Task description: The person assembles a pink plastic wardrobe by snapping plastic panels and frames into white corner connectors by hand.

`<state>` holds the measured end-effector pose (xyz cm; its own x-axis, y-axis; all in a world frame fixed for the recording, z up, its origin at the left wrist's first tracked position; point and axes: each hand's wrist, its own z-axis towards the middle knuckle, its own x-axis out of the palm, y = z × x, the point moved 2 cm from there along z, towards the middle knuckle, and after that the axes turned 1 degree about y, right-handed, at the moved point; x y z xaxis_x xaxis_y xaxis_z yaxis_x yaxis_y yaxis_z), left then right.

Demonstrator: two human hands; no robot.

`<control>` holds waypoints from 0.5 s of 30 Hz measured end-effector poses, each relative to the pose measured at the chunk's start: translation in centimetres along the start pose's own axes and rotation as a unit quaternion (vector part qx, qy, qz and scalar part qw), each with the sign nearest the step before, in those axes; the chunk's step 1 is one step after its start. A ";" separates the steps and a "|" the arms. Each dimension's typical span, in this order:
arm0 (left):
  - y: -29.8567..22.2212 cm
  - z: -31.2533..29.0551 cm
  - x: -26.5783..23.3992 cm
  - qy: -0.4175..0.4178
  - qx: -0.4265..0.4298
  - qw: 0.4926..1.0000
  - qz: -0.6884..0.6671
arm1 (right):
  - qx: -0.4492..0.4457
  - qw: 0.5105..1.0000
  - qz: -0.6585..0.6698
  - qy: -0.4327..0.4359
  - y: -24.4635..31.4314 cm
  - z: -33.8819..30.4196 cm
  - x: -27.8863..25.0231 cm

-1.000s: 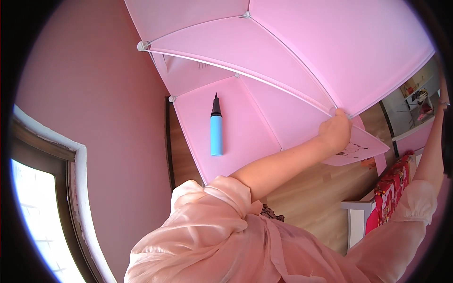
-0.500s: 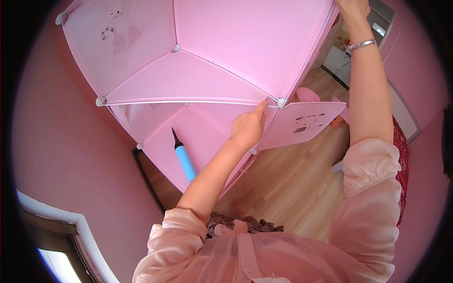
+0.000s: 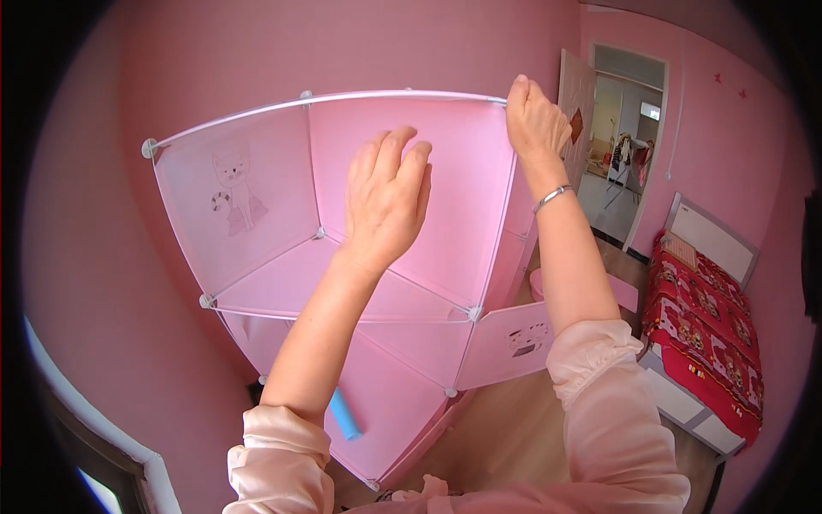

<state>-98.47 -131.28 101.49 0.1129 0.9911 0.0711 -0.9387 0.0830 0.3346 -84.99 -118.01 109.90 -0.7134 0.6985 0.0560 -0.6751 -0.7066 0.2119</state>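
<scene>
A pink panel storage cabinet with white corner connectors stands before me, its front open. My right hand is closed round its upper right front corner. Held up before the upper compartment, my left hand is empty, its fingers loosely bent and apart. A cat drawing decorates the left inner panel. Below the middle shelf, a blue hand pump lies in the lower compartment, partly hidden by my left forearm. A pink door panel with an animal drawing sticks out at the lower right.
Pink walls stand behind and to the left. At right is a bed with a red patterned cover. An open doorway with a drying rack beyond lies at the far right. A window frame shows at lower left.
The view has tilted up, showing the cabinet's top and the bed. My left hand has left the middle shelf's right front corner and risen before the upper compartment. My right hand stays at the corner.
</scene>
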 end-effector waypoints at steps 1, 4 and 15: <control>0.3 2.1 0.4 -0.016 0.030 0.999 0.027 | -0.035 0.998 0.021 -0.037 0.0 -0.1 0.1; 1.7 7.0 3.4 -0.062 0.146 0.979 0.127 | -0.072 0.995 0.042 -0.063 -0.1 0.3 0.4; 3.8 7.4 6.8 0.149 0.044 0.984 0.081 | -0.253 0.963 0.078 -0.056 -1.9 2.1 2.5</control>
<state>-98.91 -125.04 110.19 -0.1494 0.9782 -0.1444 -0.9033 -0.0756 0.4222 -85.16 -114.68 111.72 -0.8076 0.5676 0.1603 -0.5872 -0.7486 -0.3077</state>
